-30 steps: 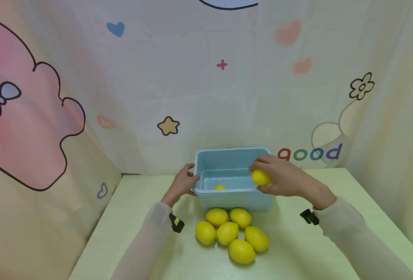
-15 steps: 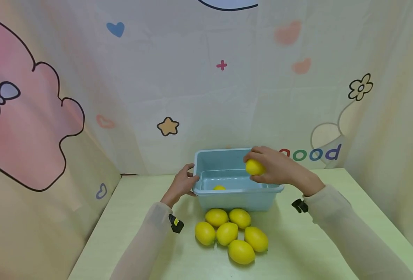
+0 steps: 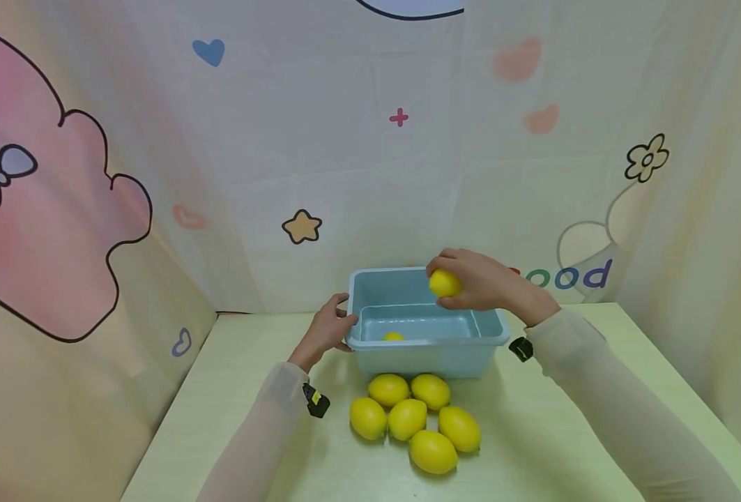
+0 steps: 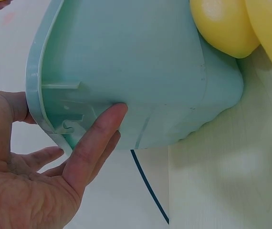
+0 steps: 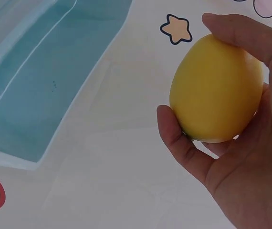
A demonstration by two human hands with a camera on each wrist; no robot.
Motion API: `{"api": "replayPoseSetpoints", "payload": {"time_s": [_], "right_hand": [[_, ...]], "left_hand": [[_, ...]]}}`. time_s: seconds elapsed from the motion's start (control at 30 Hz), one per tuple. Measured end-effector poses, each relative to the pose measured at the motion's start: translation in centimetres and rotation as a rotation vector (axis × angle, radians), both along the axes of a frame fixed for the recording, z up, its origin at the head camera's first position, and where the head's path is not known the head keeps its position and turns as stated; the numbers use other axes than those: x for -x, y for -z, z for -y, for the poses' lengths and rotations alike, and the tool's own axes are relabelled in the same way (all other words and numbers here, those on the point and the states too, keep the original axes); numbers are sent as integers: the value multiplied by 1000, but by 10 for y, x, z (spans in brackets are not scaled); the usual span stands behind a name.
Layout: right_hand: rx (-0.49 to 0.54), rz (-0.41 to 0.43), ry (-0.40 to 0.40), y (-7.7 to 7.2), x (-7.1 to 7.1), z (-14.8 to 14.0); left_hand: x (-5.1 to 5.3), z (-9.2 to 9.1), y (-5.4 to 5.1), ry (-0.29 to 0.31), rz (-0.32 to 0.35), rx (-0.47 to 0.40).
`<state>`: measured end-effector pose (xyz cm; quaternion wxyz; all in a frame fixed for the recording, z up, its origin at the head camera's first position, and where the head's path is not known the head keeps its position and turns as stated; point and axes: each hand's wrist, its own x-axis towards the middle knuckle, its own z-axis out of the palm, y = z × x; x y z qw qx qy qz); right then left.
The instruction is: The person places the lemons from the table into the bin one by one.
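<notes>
My right hand [image 3: 473, 279] grips a lemon [image 3: 445, 283] over the right half of a light blue plastic bin [image 3: 426, 359]. In the right wrist view, thumb and fingers wrap around that lemon [image 5: 217, 90], clear of the bin's wall [image 5: 45, 100]. At the bin's left end my left hand [image 3: 327, 326] holds the rim. The left wrist view has the thumb hooked over the rim [image 4: 35, 86] and the fingers [image 4: 98, 138] against the outer wall. Inside the bin, part of another lemon [image 3: 393, 336] shows above the front rim; the rest of it is hidden.
Several lemons [image 3: 408, 420] lie grouped on the pale wooden table [image 3: 533, 432], close in front of the bin. A printed curtain [image 3: 345, 160] hangs behind the bin and along both sides.
My right hand has carried the lemon leftward and upward, from the bin's right rim to above its interior. The left hand keeps its hold and the bin stays in place.
</notes>
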<state>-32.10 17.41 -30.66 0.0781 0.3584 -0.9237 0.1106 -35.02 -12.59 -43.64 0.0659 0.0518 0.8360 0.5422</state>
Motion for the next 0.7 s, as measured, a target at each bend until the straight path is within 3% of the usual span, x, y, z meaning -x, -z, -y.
{"api": "replayPoseSetpoints", "payload": {"time_s": [0.43, 0.7], "right_hand": [[-41, 70, 40, -4, 24, 8], [-38, 147, 96, 2, 40, 12]], "left_hand": [[2, 0, -3, 11, -14, -4], [1, 2, 1, 5, 4, -14]]}}
